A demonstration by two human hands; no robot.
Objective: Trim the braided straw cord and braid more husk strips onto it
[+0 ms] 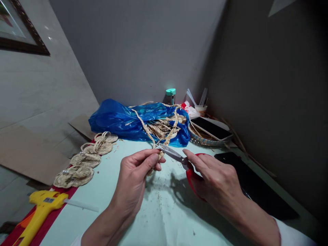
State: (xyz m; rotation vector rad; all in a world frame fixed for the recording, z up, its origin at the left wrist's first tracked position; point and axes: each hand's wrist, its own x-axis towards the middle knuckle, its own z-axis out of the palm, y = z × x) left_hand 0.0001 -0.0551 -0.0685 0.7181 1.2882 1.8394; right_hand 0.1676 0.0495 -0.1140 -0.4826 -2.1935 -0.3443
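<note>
Left hand (139, 167) pinches braided cord (169, 137) at tips of red-handled scissors (183, 160), presumably for steadiness; right hand (217, 171) wraps handles, blade gap hard to tell.

The room was a bit dim, and the right wall (269, 78) was very dark, with black in the top corner. The table (143, 225) looked brighter. Light seemed to come from above, so the right hand (217, 174) and scissors (173, 153) made soft shadows there. The blue bag (112, 116) shone, and the left wall (58, 82) had tiny bright spots. Things near the edges looked stretched, and little bits looked fuzzy.
</note>
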